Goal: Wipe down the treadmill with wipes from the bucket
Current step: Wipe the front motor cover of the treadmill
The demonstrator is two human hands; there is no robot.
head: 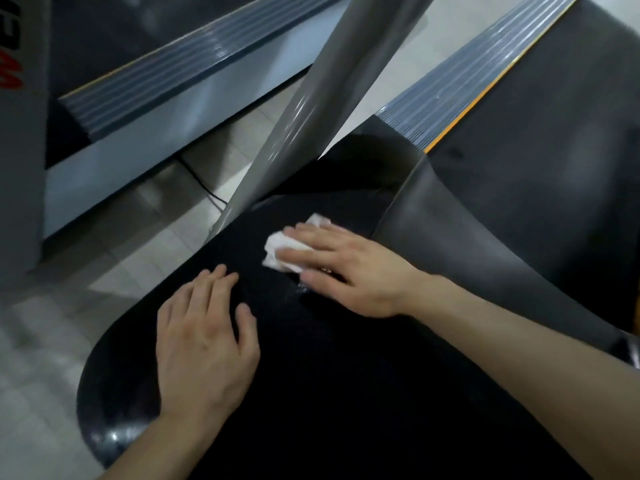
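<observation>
The black motor cover [311,393] of the treadmill fills the lower middle of the head view. My right hand [349,268] lies flat on it, fingers straight, pressing a crumpled white wipe [280,249] against the cover near the foot of the grey upright post [311,109]. My left hand [204,337] rests flat on the cover to the left, fingers spread and holding nothing. The dark running belt [540,161] runs off to the upper right, beside a ribbed grey side rail [460,77] with an orange edge. No bucket is in view.
A second treadmill [145,98] with a ribbed rail stands to the upper left, across a strip of tiled floor [114,265]. A dark cable [207,192] lies on the tiles there. A grey column with red lettering [17,133] rises at the far left.
</observation>
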